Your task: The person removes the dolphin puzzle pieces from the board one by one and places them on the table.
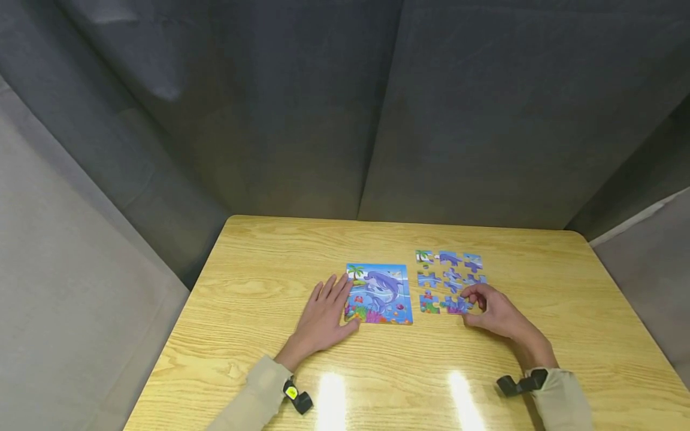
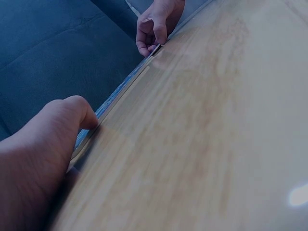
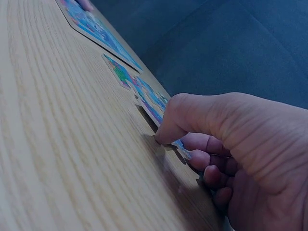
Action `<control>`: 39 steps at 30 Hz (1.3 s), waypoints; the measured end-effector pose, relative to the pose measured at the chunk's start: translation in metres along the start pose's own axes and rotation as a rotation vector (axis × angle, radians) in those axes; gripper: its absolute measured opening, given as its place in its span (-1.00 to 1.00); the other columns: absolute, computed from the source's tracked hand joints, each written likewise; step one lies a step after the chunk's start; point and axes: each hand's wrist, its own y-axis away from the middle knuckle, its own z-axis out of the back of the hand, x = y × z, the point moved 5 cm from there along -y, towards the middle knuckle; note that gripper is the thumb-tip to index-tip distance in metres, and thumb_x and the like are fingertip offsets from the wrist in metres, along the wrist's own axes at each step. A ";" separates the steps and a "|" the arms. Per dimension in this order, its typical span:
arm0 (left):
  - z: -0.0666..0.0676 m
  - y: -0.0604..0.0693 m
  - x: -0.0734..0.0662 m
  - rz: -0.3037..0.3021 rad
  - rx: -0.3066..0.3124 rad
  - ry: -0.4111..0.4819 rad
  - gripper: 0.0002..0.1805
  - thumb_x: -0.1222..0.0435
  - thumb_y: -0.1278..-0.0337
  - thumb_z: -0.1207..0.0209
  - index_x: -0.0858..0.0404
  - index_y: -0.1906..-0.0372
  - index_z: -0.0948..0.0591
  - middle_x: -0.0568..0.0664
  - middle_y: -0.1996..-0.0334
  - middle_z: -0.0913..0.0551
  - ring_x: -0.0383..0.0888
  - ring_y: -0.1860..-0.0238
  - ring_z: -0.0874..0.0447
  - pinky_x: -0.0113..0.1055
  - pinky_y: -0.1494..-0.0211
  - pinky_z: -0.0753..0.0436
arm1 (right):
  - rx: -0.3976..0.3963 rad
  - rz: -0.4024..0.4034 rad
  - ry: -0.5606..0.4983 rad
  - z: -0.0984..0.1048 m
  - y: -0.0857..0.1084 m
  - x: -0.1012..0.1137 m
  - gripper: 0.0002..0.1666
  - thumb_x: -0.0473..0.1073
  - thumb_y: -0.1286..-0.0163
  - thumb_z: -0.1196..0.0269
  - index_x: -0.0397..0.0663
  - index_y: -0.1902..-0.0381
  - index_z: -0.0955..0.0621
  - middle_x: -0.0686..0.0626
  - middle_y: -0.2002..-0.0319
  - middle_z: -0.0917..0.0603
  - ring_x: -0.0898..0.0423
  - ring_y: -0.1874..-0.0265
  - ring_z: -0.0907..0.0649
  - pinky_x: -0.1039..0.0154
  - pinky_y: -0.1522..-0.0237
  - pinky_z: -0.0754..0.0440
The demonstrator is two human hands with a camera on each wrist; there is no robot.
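Note:
My left hand lies flat with its fingers straight, touching the left edge of a square puzzle board with a dolphin picture. In the left wrist view its thumb bends against the board's edge. My right hand pinches a puzzle piece between thumb and fingers at the front of a group of loose pieces. From the right wrist, that piece looks slightly raised, with a shadow under its near edge. A corner piece with green and red lies just left of it.
Several more loose puzzle pieces lie in rough rows right of the board, on the wooden table. Grey curtains hang behind the table's far edge. Cameras are strapped to both wrists.

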 end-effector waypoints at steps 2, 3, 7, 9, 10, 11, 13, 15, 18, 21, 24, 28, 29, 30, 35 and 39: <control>0.000 0.000 0.000 -0.001 -0.002 0.001 0.00 -0.36 -0.38 0.14 0.15 -0.70 -0.06 0.01 -0.70 0.00 0.11 -0.68 0.07 0.13 -0.66 0.02 | 0.002 -0.003 0.000 0.000 0.000 0.000 -0.45 -0.25 -0.09 -0.56 -0.18 -0.03 -0.61 -0.05 0.24 -0.50 0.09 0.31 -0.39 0.27 0.34 -0.34; 0.000 0.000 0.000 -0.002 -0.004 0.002 0.00 -0.36 -0.38 0.14 0.15 -0.70 -0.07 0.01 -0.69 -0.01 0.12 -0.68 0.07 0.13 -0.65 0.01 | 0.008 -0.002 0.001 0.001 0.000 0.001 -0.45 -0.25 -0.10 -0.56 -0.19 -0.04 -0.60 -0.05 0.23 -0.50 0.09 0.30 -0.38 0.26 0.33 -0.34; 0.000 -0.001 0.000 -0.006 -0.005 0.008 -0.01 -0.36 -0.39 0.14 0.14 -0.70 -0.06 0.01 -0.69 -0.01 0.12 -0.68 0.07 0.14 -0.65 0.02 | 0.014 -0.002 -0.007 0.001 -0.001 0.000 -0.44 -0.26 -0.11 -0.56 -0.20 -0.06 -0.60 -0.06 0.22 -0.49 0.08 0.29 -0.38 0.26 0.32 -0.34; 0.001 -0.001 0.001 -0.006 -0.006 0.011 -0.01 -0.36 -0.39 0.14 0.14 -0.70 -0.06 0.01 -0.69 -0.01 0.12 -0.68 0.07 0.14 -0.65 0.01 | 0.017 0.000 -0.014 0.001 -0.001 -0.001 -0.44 -0.27 -0.12 -0.55 -0.20 -0.07 -0.60 -0.06 0.22 -0.48 0.08 0.29 -0.38 0.25 0.32 -0.34; 0.001 -0.001 0.000 -0.005 -0.003 0.011 0.00 -0.36 -0.39 0.14 0.14 -0.70 -0.06 0.01 -0.70 -0.01 0.12 -0.68 0.08 0.14 -0.66 0.02 | 0.018 0.001 -0.016 0.001 -0.001 -0.001 -0.44 -0.27 -0.12 -0.55 -0.20 -0.07 -0.60 -0.06 0.22 -0.48 0.08 0.29 -0.37 0.25 0.32 -0.33; 0.000 -0.001 0.001 -0.004 -0.003 0.010 -0.01 -0.36 -0.39 0.14 0.14 -0.70 -0.06 0.01 -0.70 0.00 0.11 -0.68 0.08 0.14 -0.66 0.02 | 0.019 0.004 -0.019 0.001 -0.001 -0.002 -0.44 -0.27 -0.12 -0.55 -0.20 -0.07 -0.60 -0.06 0.22 -0.48 0.08 0.29 -0.37 0.25 0.32 -0.33; 0.000 -0.001 0.000 -0.002 0.001 0.011 -0.01 -0.37 -0.39 0.15 0.14 -0.70 -0.05 0.00 -0.70 0.00 0.11 -0.68 0.09 0.13 -0.66 0.03 | 0.019 0.008 -0.026 0.001 -0.001 -0.003 -0.45 -0.28 -0.13 -0.55 -0.20 -0.06 -0.60 -0.06 0.23 -0.47 0.08 0.29 -0.37 0.25 0.32 -0.33; 0.000 -0.001 0.000 -0.001 0.003 0.010 0.00 -0.37 -0.40 0.15 0.14 -0.70 -0.05 0.00 -0.70 0.01 0.11 -0.68 0.09 0.13 -0.66 0.03 | 0.016 0.014 -0.028 0.001 -0.001 -0.004 -0.46 -0.28 -0.13 -0.55 -0.20 -0.05 -0.60 -0.06 0.23 -0.48 0.09 0.30 -0.37 0.25 0.32 -0.33; 0.000 -0.001 0.000 -0.002 0.001 0.008 -0.01 -0.36 -0.40 0.14 0.14 -0.70 -0.05 0.01 -0.70 0.01 0.11 -0.68 0.09 0.13 -0.66 0.04 | 0.013 0.021 -0.028 0.001 -0.001 -0.003 -0.48 -0.28 -0.13 -0.54 -0.20 -0.04 -0.59 -0.07 0.24 -0.48 0.09 0.31 -0.38 0.26 0.33 -0.34; 0.000 0.001 0.000 -0.001 -0.001 0.006 -0.01 -0.36 -0.41 0.13 0.14 -0.70 -0.05 0.01 -0.70 0.00 0.12 -0.68 0.08 0.14 -0.66 0.04 | 0.015 0.033 -0.038 0.000 0.000 -0.001 -0.49 -0.29 -0.13 -0.53 -0.20 -0.03 -0.60 -0.09 0.25 -0.48 0.08 0.32 -0.38 0.26 0.33 -0.34; 0.000 0.003 0.000 0.001 0.004 0.011 -0.02 -0.35 -0.41 0.12 0.14 -0.70 -0.06 0.01 -0.69 -0.01 0.13 -0.68 0.08 0.15 -0.66 0.03 | 0.018 0.035 -0.053 -0.001 0.001 -0.001 -0.50 -0.30 -0.14 -0.50 -0.20 -0.04 -0.59 -0.11 0.24 -0.48 0.06 0.32 -0.39 0.26 0.34 -0.35; -0.001 0.003 0.000 0.006 0.012 0.019 -0.01 -0.35 -0.41 0.12 0.13 -0.71 -0.05 0.00 -0.70 0.01 0.12 -0.68 0.09 0.14 -0.66 0.04 | 0.004 0.027 -0.077 0.000 0.003 0.003 -0.52 -0.32 -0.20 -0.42 -0.23 -0.09 -0.57 -0.13 0.21 -0.50 0.05 0.28 -0.42 0.27 0.32 -0.38; -0.001 0.003 0.000 0.006 0.012 0.018 -0.01 -0.35 -0.41 0.13 0.13 -0.71 -0.05 0.00 -0.70 0.01 0.12 -0.68 0.09 0.14 -0.66 0.04 | -0.005 0.030 -0.082 0.001 0.002 0.005 -0.53 -0.34 -0.22 -0.39 -0.24 -0.09 -0.57 -0.13 0.21 -0.51 0.04 0.27 -0.44 0.28 0.31 -0.39; 0.000 0.003 0.000 0.006 0.011 0.015 -0.01 -0.36 -0.40 0.13 0.13 -0.71 -0.04 0.00 -0.70 0.01 0.12 -0.68 0.10 0.14 -0.66 0.05 | -0.012 0.034 -0.085 0.002 0.002 0.007 -0.55 -0.35 -0.24 -0.37 -0.24 -0.10 -0.57 -0.13 0.21 -0.52 0.04 0.27 -0.45 0.29 0.31 -0.40; -0.001 0.001 0.001 -0.001 -0.001 0.004 -0.01 -0.37 -0.40 0.15 0.13 -0.71 -0.05 0.00 -0.70 0.01 0.12 -0.68 0.08 0.15 -0.65 0.03 | -0.028 0.078 -0.072 0.004 -0.001 0.023 -0.62 -0.36 -0.31 -0.35 -0.24 -0.07 -0.57 -0.04 0.29 -0.53 0.12 0.34 -0.47 0.30 0.34 -0.44; -0.001 0.000 0.000 -0.001 0.002 0.003 0.00 -0.38 -0.40 0.15 0.13 -0.71 -0.04 0.00 -0.70 0.01 0.11 -0.68 0.09 0.15 -0.66 0.03 | -0.033 0.135 -0.065 0.001 -0.003 0.038 -0.62 -0.39 -0.28 -0.38 -0.29 -0.05 -0.59 0.00 0.36 -0.52 0.18 0.45 -0.43 0.30 0.43 -0.41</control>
